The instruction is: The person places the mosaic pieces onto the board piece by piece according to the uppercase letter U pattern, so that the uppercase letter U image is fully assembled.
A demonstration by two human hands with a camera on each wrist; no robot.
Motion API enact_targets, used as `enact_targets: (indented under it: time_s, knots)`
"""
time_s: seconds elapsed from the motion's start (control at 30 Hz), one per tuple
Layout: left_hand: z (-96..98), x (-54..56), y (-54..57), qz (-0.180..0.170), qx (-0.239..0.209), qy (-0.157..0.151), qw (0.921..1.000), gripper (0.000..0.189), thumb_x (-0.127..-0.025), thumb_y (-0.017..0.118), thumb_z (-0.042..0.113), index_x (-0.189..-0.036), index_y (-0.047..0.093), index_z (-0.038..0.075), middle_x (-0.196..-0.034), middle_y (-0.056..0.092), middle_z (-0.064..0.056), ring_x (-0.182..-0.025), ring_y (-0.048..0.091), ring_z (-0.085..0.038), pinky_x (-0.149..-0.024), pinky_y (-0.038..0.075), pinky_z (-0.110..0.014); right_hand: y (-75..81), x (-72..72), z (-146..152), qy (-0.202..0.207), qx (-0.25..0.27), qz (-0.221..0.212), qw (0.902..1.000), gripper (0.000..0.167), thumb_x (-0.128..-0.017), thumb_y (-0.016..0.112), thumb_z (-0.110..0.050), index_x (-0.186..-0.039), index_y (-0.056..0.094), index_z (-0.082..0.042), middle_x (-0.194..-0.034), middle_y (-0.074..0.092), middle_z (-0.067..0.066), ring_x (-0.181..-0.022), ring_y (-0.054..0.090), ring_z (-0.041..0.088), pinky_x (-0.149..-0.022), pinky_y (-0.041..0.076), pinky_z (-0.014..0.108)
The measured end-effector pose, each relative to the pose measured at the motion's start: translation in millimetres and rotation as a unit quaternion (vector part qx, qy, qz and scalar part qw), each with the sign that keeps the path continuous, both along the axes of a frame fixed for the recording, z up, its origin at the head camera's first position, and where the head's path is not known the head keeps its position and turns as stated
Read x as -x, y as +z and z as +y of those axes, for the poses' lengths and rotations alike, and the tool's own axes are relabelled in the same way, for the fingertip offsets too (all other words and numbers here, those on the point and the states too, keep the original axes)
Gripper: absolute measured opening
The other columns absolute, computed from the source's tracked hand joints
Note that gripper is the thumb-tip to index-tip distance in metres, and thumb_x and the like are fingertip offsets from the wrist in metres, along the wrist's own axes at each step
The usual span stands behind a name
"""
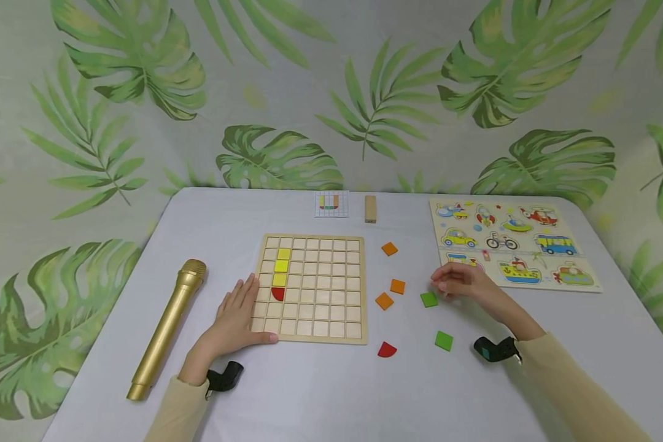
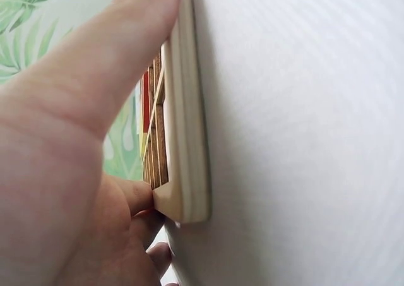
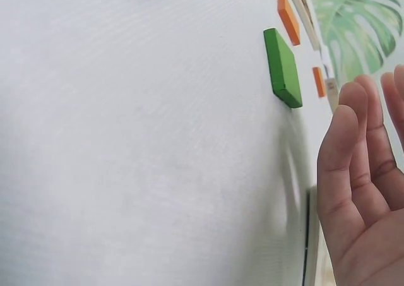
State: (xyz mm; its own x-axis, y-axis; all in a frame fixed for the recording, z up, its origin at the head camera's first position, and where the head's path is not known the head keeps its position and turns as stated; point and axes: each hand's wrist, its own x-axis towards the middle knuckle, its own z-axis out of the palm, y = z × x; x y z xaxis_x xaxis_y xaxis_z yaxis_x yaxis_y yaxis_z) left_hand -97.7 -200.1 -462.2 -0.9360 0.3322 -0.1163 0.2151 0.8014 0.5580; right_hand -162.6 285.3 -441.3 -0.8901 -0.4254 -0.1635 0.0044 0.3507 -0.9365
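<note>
A square wooden grid board (image 1: 325, 288) lies on the table; three yellow square tiles (image 1: 281, 266) stand in a column in it, with a red quarter-circle tile (image 1: 278, 294) below them. My left hand (image 1: 229, 319) rests at the board's near left corner, thumb on the front edge and straight fingers along the left side. Over the table hovers my right hand (image 1: 466, 285), fingers loosely bent and nothing in them. Just beside its fingertips lies a green square tile (image 3: 283, 68); another green tile (image 1: 444, 341) is nearer the front.
Three orange tiles (image 1: 397, 286) and a loose red quarter-circle tile (image 1: 387, 350) lie right of the board. Behind it are a pattern card (image 1: 331, 204) and a wooden block (image 1: 370, 209). A gold microphone (image 1: 168, 328) lies left, a vehicle puzzle board (image 1: 580, 261) far right.
</note>
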Motion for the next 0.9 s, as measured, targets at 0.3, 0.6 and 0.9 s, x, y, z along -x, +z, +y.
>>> enact_targets:
  time_s: [0.3, 0.6, 0.9]
  knots:
    - [0.9, -1.0, 3.7, 0.002, -0.005, -0.001, 1.0000, 0.123, -0.070, 0.079, 0.053, -0.148, 0.009, -0.012, -0.156, 0.003, -0.024, -0.141, -0.002, -0.045, -0.109, 0.002, -0.061, -7.6, -8.8, -1.7, -0.008, -0.015, 0.010, 0.9998, 0.025, -0.093, 0.063, -0.012, -0.111, 0.059, 0.006, -0.105, 0.063, 0.020, -0.080, 0.059, 0.021, -0.065, 0.050, 0.027]
    - [1.4, -0.6, 3.9, 0.004, -0.006, -0.004, 1.0000, 0.123, -0.071, 0.079, 0.053, -0.148, 0.009, -0.011, -0.156, 0.002, -0.024, -0.141, -0.002, -0.045, -0.109, 0.001, -0.061, -13.6, -14.2, -3.3, -0.016, -0.060, 0.054, 0.9966, 0.019, -0.091, 0.064, -0.005, -0.110, 0.063, 0.000, -0.102, 0.062, 0.014, -0.087, 0.055, 0.022, -0.071, 0.049, 0.024]
    - [0.7, -1.6, 3.6, 0.005, -0.002, -0.003, 1.0000, 0.122, -0.071, 0.079, 0.053, -0.148, 0.009, -0.011, -0.156, 0.003, -0.025, -0.141, -0.002, -0.045, -0.108, 0.002, -0.062, -14.0, -16.8, -9.2, -0.015, -0.098, 0.078, 0.9921, 0.021, -0.089, 0.067, -0.004, -0.110, 0.064, -0.003, -0.102, 0.063, 0.010, -0.087, 0.054, 0.023, -0.071, 0.047, 0.025]
